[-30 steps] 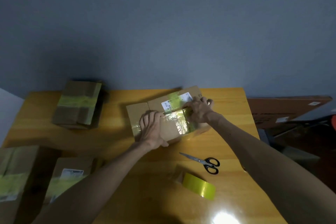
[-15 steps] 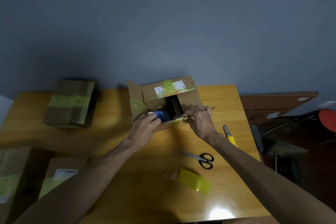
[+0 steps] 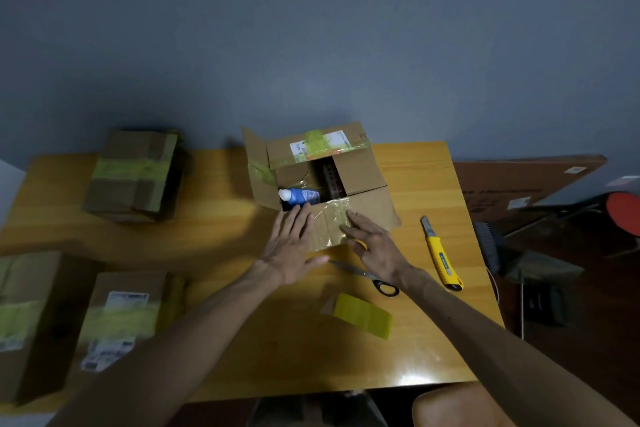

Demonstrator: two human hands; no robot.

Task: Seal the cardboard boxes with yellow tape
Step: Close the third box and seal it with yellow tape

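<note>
Cardboard box (image 3: 360, 178) is standing open on the tabletop (image 3: 214, 239); left hand (image 3: 291, 248) and right hand (image 3: 376, 248) are resting on its near flap, fingers (image 3: 302, 218) straight, gripping nothing.

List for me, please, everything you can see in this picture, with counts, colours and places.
open box: 1, brown, far middle of the table, flaps open
bottle: 1, blue with white cap, lying inside the open box
taped boxes: 3, brown with yellow tape, far left, near left, left edge
scissors: 1, black handles, by the right wrist
knife: 1, yellow, right of the open box
tape roll: 1, yellow, near middle
table: 1, wooden, under everything
left hand: 1, fingers straight on the box's near flap
right hand: 1, fingers straight on the same flap
</note>
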